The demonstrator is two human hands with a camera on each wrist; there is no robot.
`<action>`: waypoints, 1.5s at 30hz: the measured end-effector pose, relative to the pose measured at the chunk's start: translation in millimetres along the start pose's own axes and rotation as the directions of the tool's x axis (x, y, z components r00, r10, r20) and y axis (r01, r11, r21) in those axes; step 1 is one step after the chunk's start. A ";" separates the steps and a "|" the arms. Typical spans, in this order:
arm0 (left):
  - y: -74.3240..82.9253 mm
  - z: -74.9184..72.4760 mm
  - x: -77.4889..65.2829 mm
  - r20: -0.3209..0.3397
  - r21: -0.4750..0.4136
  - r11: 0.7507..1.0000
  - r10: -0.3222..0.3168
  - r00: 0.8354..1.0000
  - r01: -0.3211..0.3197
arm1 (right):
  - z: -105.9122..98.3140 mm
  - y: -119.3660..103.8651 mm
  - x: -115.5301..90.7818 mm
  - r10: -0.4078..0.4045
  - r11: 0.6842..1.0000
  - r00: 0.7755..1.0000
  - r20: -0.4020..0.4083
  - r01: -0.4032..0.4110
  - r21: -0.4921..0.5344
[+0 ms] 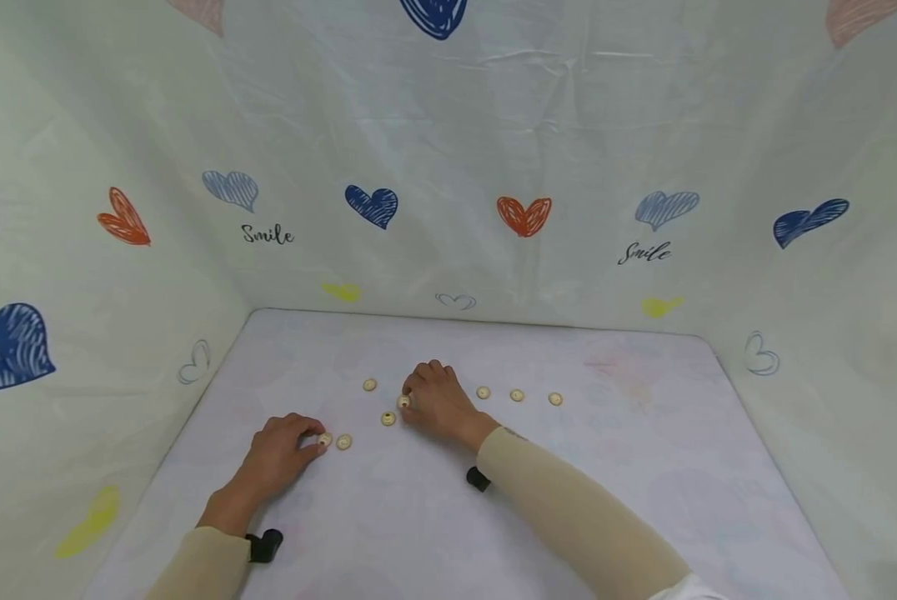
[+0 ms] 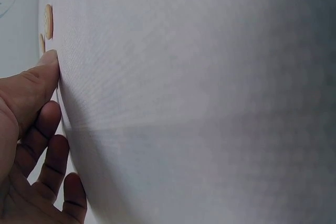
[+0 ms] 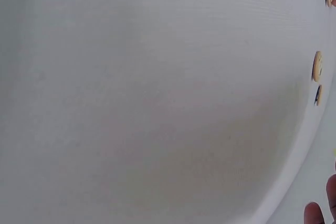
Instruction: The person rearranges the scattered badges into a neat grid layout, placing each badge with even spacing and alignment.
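Note:
Several small round pale-wood discs with faint marks on top lie on the white tabletop. At the left, my left hand (image 1: 279, 450) pinches one disc (image 1: 324, 439) between thumb and index finger, down at the table surface. Just right of it lies another disc (image 1: 344, 442). My right hand (image 1: 439, 402), near the middle, has its thumb and fingertips round a disc (image 1: 403, 402). Close by are a dark-centred disc (image 1: 388, 418) and a plainer disc (image 1: 369, 384). In the left wrist view, the thumb (image 2: 39, 77) hides most of the held disc.
Right of the right hand, three discs stand in a loose row: the near disc (image 1: 483, 392), a middle disc (image 1: 518, 395) and a far disc (image 1: 556, 398). White sheeting (image 1: 448, 125) printed with hearts walls in the table (image 1: 606, 500) at the back and sides. Black wrist cameras (image 1: 265, 546) sit under both forearms.

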State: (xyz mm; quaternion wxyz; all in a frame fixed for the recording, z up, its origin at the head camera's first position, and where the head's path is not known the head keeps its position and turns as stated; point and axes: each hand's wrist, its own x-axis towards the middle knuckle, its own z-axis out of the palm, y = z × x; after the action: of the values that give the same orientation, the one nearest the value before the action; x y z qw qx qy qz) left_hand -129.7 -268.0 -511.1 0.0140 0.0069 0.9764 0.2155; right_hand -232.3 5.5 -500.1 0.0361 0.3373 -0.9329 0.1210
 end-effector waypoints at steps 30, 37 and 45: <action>-0.2 1.5 -0.9 -0.007 0.013 1.000 0.014 1.000 -0.014 | -30.3 78.1 -86.1 0.045 0.998 0.992 -0.121 -0.040 0.039; -0.1 2.6 -0.8 -0.003 0.011 1.000 0.014 1.000 -0.014 | -30.2 97.1 -108.5 0.057 0.998 0.990 -0.127 -0.056 0.009; -0.8 1.6 -0.2 -0.017 0.017 1.000 0.024 1.000 -0.024 | -32.4 111.1 -127.9 0.086 0.996 0.991 -0.099 -0.087 -0.013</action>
State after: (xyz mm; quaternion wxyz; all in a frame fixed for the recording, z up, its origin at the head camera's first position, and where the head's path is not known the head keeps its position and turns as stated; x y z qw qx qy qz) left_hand -129.4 -268.0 -512.9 0.0031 0.0169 0.9781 0.2075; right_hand -205.2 175.6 -510.2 0.0798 0.2898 -0.9447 0.1309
